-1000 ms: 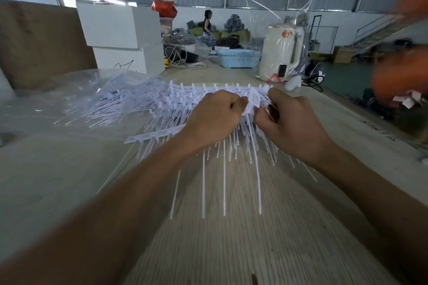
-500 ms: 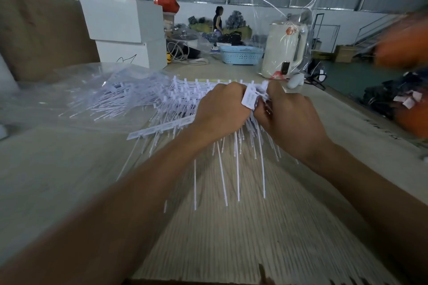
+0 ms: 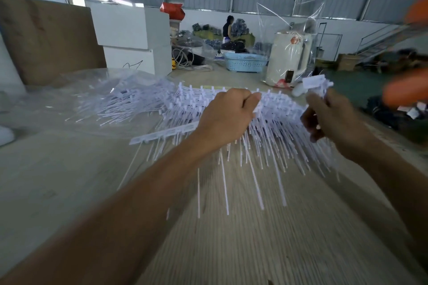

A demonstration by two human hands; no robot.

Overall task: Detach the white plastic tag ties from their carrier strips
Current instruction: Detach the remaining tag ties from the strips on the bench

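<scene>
- the left hand [image 3: 228, 118] is curled tight around the top of a bunch of white tag ties [image 3: 261, 146] on their carrier strips [image 3: 162, 136], holding it up over the surface [image 3: 58, 180].
- the right hand [image 3: 331, 118] pinches a small clump of ties [image 3: 316, 83], held apart from the main bunch and seemingly already pulled free.
- a loose pile of ties [image 3: 125, 102] lies on clear plastic on the surface to the left; whether those are detached cannot be told.
- judging by the many ties hanging from the strips, most of the job looks left to do.
</scene>
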